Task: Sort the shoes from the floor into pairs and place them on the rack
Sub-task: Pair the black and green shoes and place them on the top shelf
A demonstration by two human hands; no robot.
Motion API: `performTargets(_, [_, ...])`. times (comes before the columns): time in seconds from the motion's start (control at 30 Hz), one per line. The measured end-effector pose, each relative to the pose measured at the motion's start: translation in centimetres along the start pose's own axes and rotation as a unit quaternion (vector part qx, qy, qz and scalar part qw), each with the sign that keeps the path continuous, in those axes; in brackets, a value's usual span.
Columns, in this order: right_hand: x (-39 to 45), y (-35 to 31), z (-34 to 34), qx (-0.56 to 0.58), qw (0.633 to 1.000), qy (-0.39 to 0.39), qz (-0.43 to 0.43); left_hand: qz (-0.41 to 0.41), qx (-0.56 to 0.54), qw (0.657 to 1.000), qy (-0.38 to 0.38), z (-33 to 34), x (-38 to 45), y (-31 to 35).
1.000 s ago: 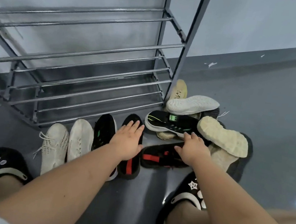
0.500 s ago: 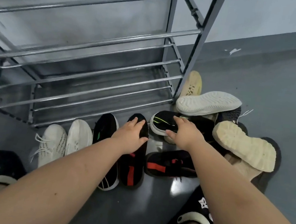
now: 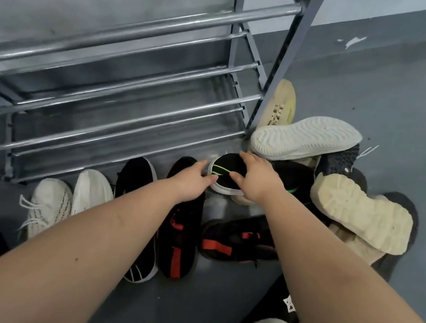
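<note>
Both hands gripped a black shoe with green stripes (image 3: 228,172) at twelve o'clock: left hand (image 3: 190,181) fingers curled at its toe, right hand (image 3: 257,179) fingers over its top.

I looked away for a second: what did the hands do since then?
Both hands reached forward: the right hand left the red-striped shoe and, with the left hand, now holds the green-striped shoe. The lined-up shoes and the pile stayed put.
</note>
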State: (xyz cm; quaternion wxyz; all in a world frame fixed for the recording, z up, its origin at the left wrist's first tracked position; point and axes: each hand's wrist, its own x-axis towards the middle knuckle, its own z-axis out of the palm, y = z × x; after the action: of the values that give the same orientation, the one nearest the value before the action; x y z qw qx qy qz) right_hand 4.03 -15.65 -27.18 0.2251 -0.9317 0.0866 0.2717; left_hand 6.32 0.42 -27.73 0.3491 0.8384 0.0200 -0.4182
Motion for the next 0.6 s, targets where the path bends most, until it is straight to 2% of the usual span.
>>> performTargets(0.17, [0.5,0.3,-0.6,-0.026,0.999,0.014,0.018,-0.028,-0.104,0.994,0.001,0.8,0.9,0.4])
performTargets(0.37, [-0.3,0.1,-0.8,0.002,0.999,0.033,0.027,-0.071,-0.211,0.975,-0.008,2.0,0.4,0.1])
performTargets(0.6, [-2.7,-0.2,-0.7,0.06,0.995,0.074,0.034,-0.008,-0.181,0.983,0.036,3.4,-2.3,-0.5])
